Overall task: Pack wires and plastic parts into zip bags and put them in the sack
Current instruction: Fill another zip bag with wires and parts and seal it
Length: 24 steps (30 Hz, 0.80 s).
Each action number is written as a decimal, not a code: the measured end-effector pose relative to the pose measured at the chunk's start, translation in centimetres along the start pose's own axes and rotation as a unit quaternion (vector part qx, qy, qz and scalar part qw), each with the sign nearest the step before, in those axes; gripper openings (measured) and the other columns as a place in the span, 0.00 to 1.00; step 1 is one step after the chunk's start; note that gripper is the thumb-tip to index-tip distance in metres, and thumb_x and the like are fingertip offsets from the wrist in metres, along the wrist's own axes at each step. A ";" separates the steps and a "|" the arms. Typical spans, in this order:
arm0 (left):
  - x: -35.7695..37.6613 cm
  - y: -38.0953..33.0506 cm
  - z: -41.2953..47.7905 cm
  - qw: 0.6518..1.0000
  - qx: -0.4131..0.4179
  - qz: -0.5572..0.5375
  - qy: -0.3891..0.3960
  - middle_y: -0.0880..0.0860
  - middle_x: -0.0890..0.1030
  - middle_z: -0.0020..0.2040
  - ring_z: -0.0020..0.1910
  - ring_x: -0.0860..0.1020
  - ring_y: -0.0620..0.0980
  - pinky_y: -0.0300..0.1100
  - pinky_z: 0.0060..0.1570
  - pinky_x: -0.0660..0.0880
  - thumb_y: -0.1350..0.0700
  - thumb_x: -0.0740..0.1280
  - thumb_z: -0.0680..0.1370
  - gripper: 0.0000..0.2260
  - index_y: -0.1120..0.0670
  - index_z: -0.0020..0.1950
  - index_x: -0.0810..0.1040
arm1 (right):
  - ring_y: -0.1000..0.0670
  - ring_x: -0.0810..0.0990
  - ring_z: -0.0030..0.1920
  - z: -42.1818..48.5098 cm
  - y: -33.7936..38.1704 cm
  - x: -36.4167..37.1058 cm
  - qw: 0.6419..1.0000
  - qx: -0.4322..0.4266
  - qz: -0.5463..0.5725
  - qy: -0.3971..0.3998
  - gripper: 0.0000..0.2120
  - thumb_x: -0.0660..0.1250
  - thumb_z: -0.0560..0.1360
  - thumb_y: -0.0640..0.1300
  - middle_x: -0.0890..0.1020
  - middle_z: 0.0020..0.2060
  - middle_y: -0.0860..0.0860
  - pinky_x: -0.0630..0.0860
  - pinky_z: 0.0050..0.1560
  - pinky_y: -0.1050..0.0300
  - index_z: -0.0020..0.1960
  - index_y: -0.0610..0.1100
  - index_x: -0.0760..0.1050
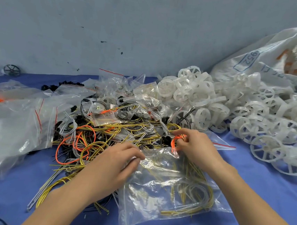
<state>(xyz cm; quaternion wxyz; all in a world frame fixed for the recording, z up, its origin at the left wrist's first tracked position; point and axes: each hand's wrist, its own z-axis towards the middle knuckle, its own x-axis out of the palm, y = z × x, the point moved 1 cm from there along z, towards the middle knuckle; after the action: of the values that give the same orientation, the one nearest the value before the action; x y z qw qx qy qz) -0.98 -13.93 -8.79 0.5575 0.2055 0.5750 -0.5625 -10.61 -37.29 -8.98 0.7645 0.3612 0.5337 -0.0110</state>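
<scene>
left hand [119,161] pinches the mouth of a zip bag [169,190] already holding yellow wires; right hand [193,145] pinches an orange wire [173,144] at the opening. big wire pile [109,132], white plastic wheels [234,113] unpacked; sack [269,57] waits far right.

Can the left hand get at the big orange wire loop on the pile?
Likely yes: the orange wire loop lies uncovered atop the pile, close beside the left hand, nothing between. But that hand grips the zip bag mouth and must release it first.
</scene>
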 end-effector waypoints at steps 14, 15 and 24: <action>0.4 0.1 -0.2 0.999 0.003 0.026 0.027 0.33 0.74 0.54 0.56 0.70 0.32 0.35 0.60 0.68 0.46 0.58 0.82 0.10 0.40 0.60 0.76 | 0.43 0.70 0.56 0.2 -0.5 0.7 0.958 -0.048 -0.281 -0.039 0.12 0.62 0.78 0.43 0.70 0.58 0.47 0.69 0.50 0.50 0.61 0.48 0.71; 0.4 0.2 -0.2 0.999 0.003 0.028 0.031 0.33 0.74 0.54 0.56 0.70 0.32 0.35 0.60 0.68 0.46 0.58 0.82 0.10 0.40 0.60 0.76 | 0.44 0.70 0.57 0.3 -0.5 0.7 0.956 -0.062 -0.280 -0.056 0.12 0.64 0.77 0.45 0.70 0.61 0.48 0.69 0.51 0.50 0.61 0.49 0.72; 0.6 0.2 0.0 0.998 -0.006 0.043 0.052 0.33 0.74 0.53 0.55 0.69 0.31 0.30 0.57 0.66 0.44 0.57 0.82 0.11 0.38 0.60 0.75 | 0.60 0.81 0.44 0.3 1.8 -1.1 0.952 -0.082 0.235 -0.179 0.04 0.68 0.78 0.45 0.83 0.43 0.60 0.75 0.44 0.63 0.51 0.52 0.80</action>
<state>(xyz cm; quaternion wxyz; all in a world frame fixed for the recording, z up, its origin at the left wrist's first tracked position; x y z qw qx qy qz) -1.02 -14.16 -9.41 0.5517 0.2559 0.5970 -0.5232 -10.09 -36.57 -7.06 0.8554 0.4047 0.2874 0.1481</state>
